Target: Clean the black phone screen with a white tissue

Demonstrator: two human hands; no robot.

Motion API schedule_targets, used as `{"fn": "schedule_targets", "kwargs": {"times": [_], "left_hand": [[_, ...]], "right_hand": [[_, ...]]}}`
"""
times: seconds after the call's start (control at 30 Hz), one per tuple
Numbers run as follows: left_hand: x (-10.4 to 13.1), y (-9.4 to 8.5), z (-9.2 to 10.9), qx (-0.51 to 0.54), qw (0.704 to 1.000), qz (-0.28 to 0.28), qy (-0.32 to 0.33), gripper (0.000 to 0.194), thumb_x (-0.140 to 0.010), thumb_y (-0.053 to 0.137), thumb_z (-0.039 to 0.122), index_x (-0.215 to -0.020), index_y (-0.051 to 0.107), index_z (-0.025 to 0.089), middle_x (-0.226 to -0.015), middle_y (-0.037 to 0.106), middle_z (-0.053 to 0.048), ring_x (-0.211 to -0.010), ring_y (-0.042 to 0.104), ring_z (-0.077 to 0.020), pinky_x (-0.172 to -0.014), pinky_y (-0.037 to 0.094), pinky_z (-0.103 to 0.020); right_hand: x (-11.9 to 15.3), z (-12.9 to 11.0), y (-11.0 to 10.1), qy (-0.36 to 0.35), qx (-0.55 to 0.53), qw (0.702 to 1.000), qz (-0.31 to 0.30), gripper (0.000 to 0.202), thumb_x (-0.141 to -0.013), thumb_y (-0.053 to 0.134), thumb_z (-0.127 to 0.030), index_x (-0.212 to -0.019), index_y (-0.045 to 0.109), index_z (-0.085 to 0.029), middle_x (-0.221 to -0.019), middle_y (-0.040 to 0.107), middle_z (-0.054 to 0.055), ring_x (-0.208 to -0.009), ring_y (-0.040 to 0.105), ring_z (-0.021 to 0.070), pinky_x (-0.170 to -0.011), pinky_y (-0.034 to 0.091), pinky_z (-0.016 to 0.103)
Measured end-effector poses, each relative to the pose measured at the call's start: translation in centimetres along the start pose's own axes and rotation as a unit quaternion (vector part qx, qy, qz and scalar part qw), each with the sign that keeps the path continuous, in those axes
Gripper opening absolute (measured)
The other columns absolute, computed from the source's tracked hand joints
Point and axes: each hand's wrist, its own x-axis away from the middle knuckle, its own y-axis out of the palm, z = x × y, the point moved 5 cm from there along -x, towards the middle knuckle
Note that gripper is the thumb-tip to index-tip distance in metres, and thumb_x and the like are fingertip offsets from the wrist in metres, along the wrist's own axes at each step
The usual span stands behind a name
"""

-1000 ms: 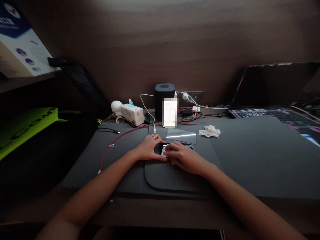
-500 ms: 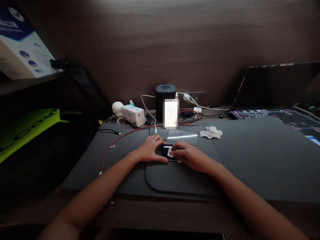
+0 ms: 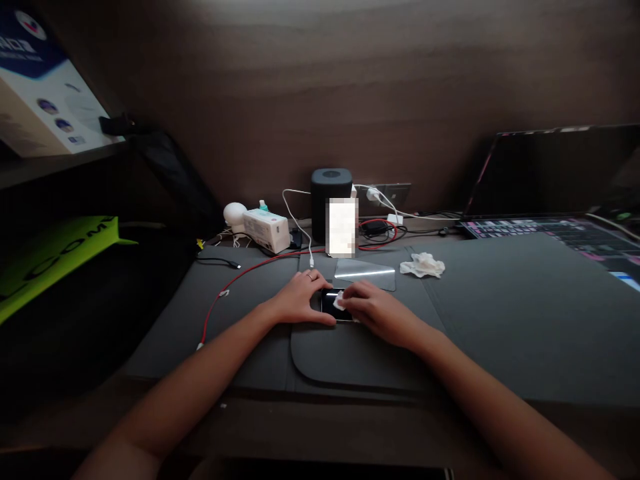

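A smartphone [image 3: 328,305] with a dark, shiny screen lies flat on the grey mat, its long side running left to right. My left hand [image 3: 299,298] grips its left end, thumb at the near edge and fingers at the far edge. Pinched in my right hand [image 3: 371,307] is a small white tissue [image 3: 339,301], pressed on the screen. My right fingers hide the phone's right end. Just beyond the phone rests a clear flat sheet [image 3: 367,273], like a screen protector. A crumpled white tissue [image 3: 424,266] sits to its right.
Behind my hands stand a dark cylindrical speaker [image 3: 320,200] and a small white box [image 3: 267,230]. A red cable [image 3: 220,293] curves over the grey mat [image 3: 525,320] at left. An open laptop [image 3: 555,173] stands at the back right. A green item [image 3: 60,267] is far left.
My right hand has shifted slightly with the tissue, which sits a little farther left and up on the screen. My left hand stays on the phone.
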Motion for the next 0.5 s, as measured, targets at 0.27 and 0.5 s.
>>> {"fn": "schedule_targets", "kwargs": {"times": [0.27, 0.5], "left_hand": [[0.0, -0.1, 0.1, 0.006, 1.0, 0.004, 0.002, 0.073, -0.066, 0.077, 0.069, -0.121, 0.061, 0.023, -0.115, 0.057, -0.008, -0.11, 0.054, -0.0285, -0.097, 0.042, -0.041], [0.0, -0.1, 0.1, 0.006, 1.0, 0.003, 0.0, 0.073, -0.065, 0.076, 0.07, -0.121, 0.061, 0.025, -0.114, 0.056, -0.007, -0.109, 0.054, -0.0293, -0.096, 0.042, -0.043]], "right_hand": [[0.4, 1.0, -1.0, 0.017, -0.021, 1.0, 0.001, 0.027, -0.099, 0.048, -0.023, -0.112, 0.071, -0.02, -0.108, 0.064, 0.012, -0.095, 0.06, 0.0222, -0.084, 0.051, 0.035], [0.3, 0.4, -0.6, 0.0, -0.024, 1.0, -0.017, 0.028, -0.1, 0.047, -0.025, -0.111, 0.072, -0.021, -0.107, 0.065, 0.011, -0.095, 0.061, 0.0218, -0.083, 0.051, 0.034]]}}
